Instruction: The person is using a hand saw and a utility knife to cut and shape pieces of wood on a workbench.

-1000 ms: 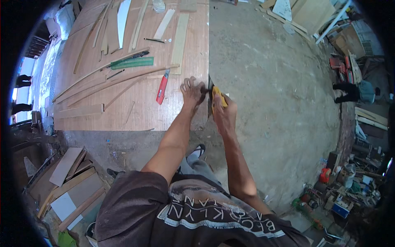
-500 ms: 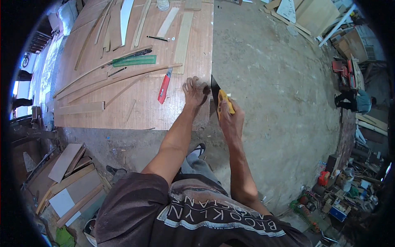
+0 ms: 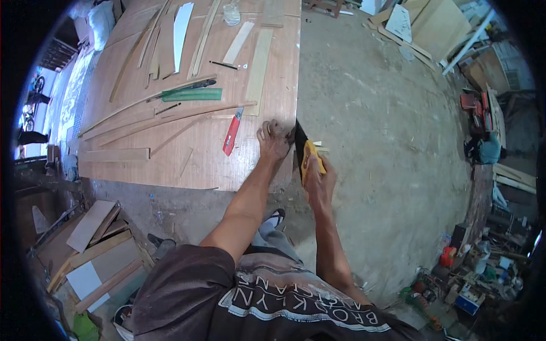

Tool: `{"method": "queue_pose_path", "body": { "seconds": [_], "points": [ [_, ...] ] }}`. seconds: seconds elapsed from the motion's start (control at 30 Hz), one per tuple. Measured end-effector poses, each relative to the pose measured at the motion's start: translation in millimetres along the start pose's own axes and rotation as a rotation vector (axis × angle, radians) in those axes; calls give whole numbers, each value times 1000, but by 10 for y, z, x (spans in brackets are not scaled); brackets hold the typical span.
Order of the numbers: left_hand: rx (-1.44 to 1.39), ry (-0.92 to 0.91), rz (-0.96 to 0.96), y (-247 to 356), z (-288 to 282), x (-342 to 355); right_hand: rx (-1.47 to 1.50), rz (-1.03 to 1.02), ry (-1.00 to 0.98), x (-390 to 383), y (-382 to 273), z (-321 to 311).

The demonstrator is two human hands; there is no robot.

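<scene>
At the right edge of the wooden worktable (image 3: 213,148), my left hand (image 3: 273,142) has its fingers curled downward; whatever they press or grip is hidden. My right hand (image 3: 318,182) grips the yellow handle (image 3: 315,150) of a handsaw, whose dark blade (image 3: 300,133) runs along that edge beside my left hand. Pale wood ends (image 3: 320,148) show beyond the handle. Left of my hands lie a red utility knife (image 3: 232,132), a green strip (image 3: 193,94) and several thin wood strips (image 3: 116,155).
Concrete floor (image 3: 387,148) stretches right of the table toward leaning boards (image 3: 441,28) and piled clutter (image 3: 483,273). A person (image 3: 486,149) in teal bends among items at the far right. Stacked offcuts (image 3: 94,227) lie at lower left, beside my body.
Both hands and the table sit somewhat lower in the picture. The saw has shifted slightly right since the oldest frame, angled along the edge. The person at right has bent further down.
</scene>
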State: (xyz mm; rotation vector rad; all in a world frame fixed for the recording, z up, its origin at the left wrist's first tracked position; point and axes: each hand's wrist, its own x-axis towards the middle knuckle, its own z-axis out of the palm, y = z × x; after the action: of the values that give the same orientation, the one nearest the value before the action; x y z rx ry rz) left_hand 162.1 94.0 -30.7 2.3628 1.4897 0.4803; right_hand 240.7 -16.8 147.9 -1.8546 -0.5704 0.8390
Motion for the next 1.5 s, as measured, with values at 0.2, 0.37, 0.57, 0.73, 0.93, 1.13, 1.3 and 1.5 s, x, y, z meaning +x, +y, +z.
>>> {"method": "queue_pose_path", "body": {
  "seconds": [0.2,0.37,0.57,0.73,0.93,1.13,1.3,1.5],
  "points": [
    [-69,-137,-7,46,-84,102,-146,-113,92,119,274,25],
    [-107,-168,44,92,-231,12,-225,-272,223,-196,137,-448],
    [127,-462,412,9,-344,-9,-619,-325,-65,-168,-107,-450],
    [-320,-373,315,247,-1199,-307,-734,-800,-185,518,-94,-89],
    [-443,53,-144,146,-1849,-697,-991,-1154,-385,1409,492,500],
    [-587,580,-716,328,-2126,-1030,-957,-1207,-608,1735,663,872],
    [-532,732,-776,89,-1894,-1469,-1209,-1132,-755,1457,173,1005],
    [-911,747,-977,-127,-1928,-1283,-1200,-1060,-616,1500,-120,1242]
  ]
}}
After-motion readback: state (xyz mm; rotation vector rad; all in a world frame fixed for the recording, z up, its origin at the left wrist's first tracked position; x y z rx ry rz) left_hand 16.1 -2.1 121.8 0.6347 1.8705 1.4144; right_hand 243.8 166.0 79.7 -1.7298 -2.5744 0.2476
